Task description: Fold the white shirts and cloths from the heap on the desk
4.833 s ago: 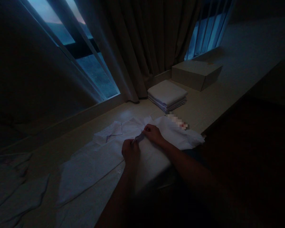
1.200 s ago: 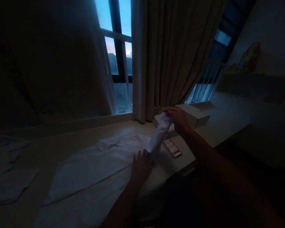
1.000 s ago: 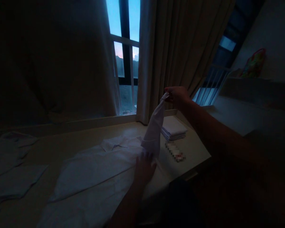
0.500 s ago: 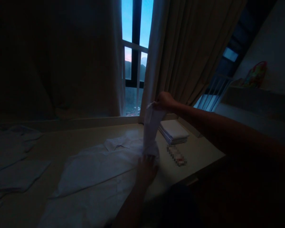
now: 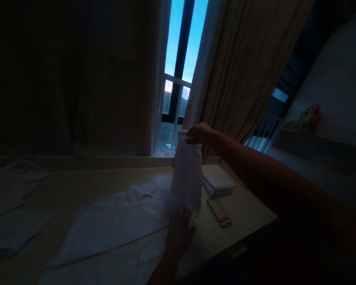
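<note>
A white collared shirt (image 5: 115, 221) lies spread on the pale surface, its collar toward the window. My right hand (image 5: 200, 133) pinches the end of one sleeve (image 5: 186, 170) and holds it up, so the sleeve hangs as a flat, upright panel. At the sleeve's lower part, my left hand (image 5: 180, 231) rests on the cloth, fingers stretched forward and thumb apart. Dim light blurs the fingertips there. Just right of the raised sleeve sits a stack of folded white cloth (image 5: 218, 180).
A small pixelated item (image 5: 219, 213) lies in front of the stack. More white garments (image 5: 14, 225) spread at the left. Long curtains (image 5: 225, 79) flank a window (image 5: 173, 99) behind. A colourful bag (image 5: 308, 118) stands on a ledge at the right.
My right hand has spread the sleeve from a narrow, twisted strip into a wider, flatter panel. My left hand stays low on the shirt. The view has tilted upward slightly.
</note>
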Motion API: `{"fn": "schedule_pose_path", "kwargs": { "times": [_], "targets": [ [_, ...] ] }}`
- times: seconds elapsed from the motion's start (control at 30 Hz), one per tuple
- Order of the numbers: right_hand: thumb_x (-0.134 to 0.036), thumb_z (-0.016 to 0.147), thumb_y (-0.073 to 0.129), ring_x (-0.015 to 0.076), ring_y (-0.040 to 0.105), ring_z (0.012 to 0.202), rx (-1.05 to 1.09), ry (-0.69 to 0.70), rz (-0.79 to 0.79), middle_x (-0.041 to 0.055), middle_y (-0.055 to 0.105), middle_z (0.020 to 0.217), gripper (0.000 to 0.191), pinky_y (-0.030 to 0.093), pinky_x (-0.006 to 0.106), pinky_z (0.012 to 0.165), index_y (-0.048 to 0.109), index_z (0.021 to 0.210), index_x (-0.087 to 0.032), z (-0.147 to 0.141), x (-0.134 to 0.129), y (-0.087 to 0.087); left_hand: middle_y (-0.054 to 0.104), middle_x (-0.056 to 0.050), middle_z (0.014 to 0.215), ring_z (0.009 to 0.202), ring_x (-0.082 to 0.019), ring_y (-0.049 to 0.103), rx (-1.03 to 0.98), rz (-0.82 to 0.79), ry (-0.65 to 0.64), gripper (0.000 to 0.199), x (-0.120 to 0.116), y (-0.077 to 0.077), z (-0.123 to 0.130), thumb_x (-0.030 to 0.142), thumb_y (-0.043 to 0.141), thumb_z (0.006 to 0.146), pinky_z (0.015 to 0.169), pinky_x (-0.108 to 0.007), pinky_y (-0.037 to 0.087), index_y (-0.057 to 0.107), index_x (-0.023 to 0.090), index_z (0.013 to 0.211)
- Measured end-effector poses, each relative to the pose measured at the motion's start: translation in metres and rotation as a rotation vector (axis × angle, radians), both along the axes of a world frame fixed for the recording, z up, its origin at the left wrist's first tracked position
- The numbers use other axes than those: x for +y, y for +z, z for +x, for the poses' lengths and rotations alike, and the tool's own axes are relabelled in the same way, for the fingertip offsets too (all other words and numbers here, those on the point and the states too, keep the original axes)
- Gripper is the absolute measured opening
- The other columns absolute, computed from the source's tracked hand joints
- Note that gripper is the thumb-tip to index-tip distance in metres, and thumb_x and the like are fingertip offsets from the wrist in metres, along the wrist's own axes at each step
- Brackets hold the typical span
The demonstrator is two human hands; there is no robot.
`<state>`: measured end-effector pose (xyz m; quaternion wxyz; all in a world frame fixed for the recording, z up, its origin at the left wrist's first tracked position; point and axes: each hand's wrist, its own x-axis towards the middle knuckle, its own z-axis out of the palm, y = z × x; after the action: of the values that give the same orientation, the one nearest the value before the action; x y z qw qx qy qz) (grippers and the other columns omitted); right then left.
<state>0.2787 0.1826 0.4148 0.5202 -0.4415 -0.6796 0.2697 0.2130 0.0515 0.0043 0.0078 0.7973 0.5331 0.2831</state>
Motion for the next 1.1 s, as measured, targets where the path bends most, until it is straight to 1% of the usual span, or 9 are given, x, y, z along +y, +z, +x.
{"fn": "schedule_pose_path", "kwargs": {
  "times": [0.1, 0.17, 0.3, 0.4, 0.5, 0.63, 0.83, 1.0, 1.1],
  "targets": [
    [-0.016, 0.073, 0.072, 0.0185, 0.063, 0.051, -0.168, -0.111, -0.256, 0.0034, 0.060, 0.059, 0.015, 0.057, 0.038, 0.052, 0.059, 0.077, -0.012, 0.003, -0.014, -0.003, 0.033, -0.006, 0.152, 0.140, -0.031, 0.029, 0.000, 0.009, -0.011, 0.063, 0.005, -0.009, -0.002, 0.052, 0.042, 0.086, 0.113, -0.055, 0.019, 0.033, 0.034, 0.145],
    [-0.021, 0.072, 0.075, 0.0180, 0.062, 0.051, -0.358, -0.159, -0.348, 0.0047, 0.061, 0.059, 0.019, 0.056, 0.035, 0.052, 0.060, 0.076, -0.011, 0.005, -0.023, -0.005, 0.031, -0.006, 0.154, 0.140, -0.031, 0.028, 0.013, -0.001, -0.011, 0.066, 0.008, -0.015, -0.002, 0.051, 0.042, 0.087, 0.113, -0.056, 0.018, 0.026, 0.033, 0.148],
    [-0.039, 0.072, 0.076, 0.0208, 0.066, 0.071, -0.815, -0.284, -0.176, 0.0119, 0.068, 0.076, 0.031, 0.054, 0.029, 0.064, 0.065, 0.076, -0.010, 0.008, -0.036, -0.002, 0.027, -0.004, 0.156, 0.141, -0.031, 0.026, 0.038, 0.010, -0.009, 0.066, 0.014, -0.027, -0.003, 0.049, 0.040, 0.088, 0.114, -0.056, 0.015, 0.021, 0.032, 0.149],
    [-0.048, 0.078, 0.067, 0.0270, 0.065, 0.092, -1.001, -0.453, 0.009, 0.0170, 0.068, 0.094, 0.039, 0.051, 0.032, 0.075, 0.068, 0.086, -0.010, 0.011, -0.038, 0.010, 0.023, -0.002, 0.156, 0.142, -0.031, 0.023, 0.055, 0.010, 0.001, 0.066, 0.017, -0.031, -0.003, 0.051, 0.040, 0.088, 0.114, -0.056, 0.015, 0.021, 0.034, 0.148],
    [-0.037, 0.088, 0.054, 0.0276, 0.064, 0.100, -1.035, -0.561, 0.036, 0.0175, 0.067, 0.106, 0.031, 0.050, 0.032, 0.079, 0.069, 0.099, -0.011, 0.019, -0.037, 0.028, 0.026, -0.003, 0.155, 0.142, -0.032, 0.023, 0.070, -0.032, -0.013, 0.063, 0.017, -0.028, -0.004, 0.053, 0.037, 0.088, 0.114, -0.059, 0.015, 0.025, 0.035, 0.147],
    [-0.022, 0.086, 0.054, 0.0275, 0.065, 0.102, -1.028, -0.623, -0.010, 0.0178, 0.067, 0.109, 0.025, 0.050, 0.030, 0.078, 0.068, 0.104, -0.013, 0.038, -0.035, 0.047, 0.030, -0.003, 0.154, 0.141, -0.035, 0.025, 0.094, -0.026, -0.030, 0.057, 0.014, -0.023, -0.004, 0.048, 0.034, 0.090, 0.112, -0.063, 0.015, 0.030, 0.035, 0.145],
    [-0.015, 0.079, 0.060, 0.0229, 0.071, 0.077, -1.015, -0.626, -0.116, 0.0155, 0.071, 0.086, 0.016, 0.053, 0.025, 0.065, 0.071, 0.089, -0.009, 0.052, -0.032, 0.054, 0.036, -0.005, 0.151, 0.139, -0.031, 0.031, 0.100, 0.085, 0.017, 0.059, 0.010, -0.023, -0.004, 0.049, 0.032, 0.091, 0.114, -0.057, 0.020, 0.033, 0.028, 0.145],
    [-0.016, 0.079, 0.060, 0.0217, 0.069, 0.060, -0.936, -0.568, -0.149, 0.0127, 0.069, 0.069, 0.014, 0.054, 0.025, 0.056, 0.070, 0.082, -0.007, 0.039, -0.033, 0.055, 0.040, -0.008, 0.149, 0.139, -0.031, 0.031, 0.085, 0.124, 0.026, 0.055, 0.008, -0.017, -0.003, 0.045, 0.038, 0.090, 0.113, -0.056, 0.019, 0.041, 0.028, 0.142],
    [-0.021, 0.083, 0.058, 0.0239, 0.068, 0.055, -0.855, -0.514, -0.158, 0.0125, 0.066, 0.063, 0.019, 0.056, 0.030, 0.053, 0.068, 0.080, -0.005, 0.027, -0.037, 0.058, 0.044, -0.009, 0.146, 0.138, -0.032, 0.031, 0.075, 0.187, 0.060, 0.053, 0.009, -0.021, -0.003, 0.044, 0.043, 0.088, 0.112, -0.056, 0.018, 0.047, 0.029, 0.138]
  ]
}}
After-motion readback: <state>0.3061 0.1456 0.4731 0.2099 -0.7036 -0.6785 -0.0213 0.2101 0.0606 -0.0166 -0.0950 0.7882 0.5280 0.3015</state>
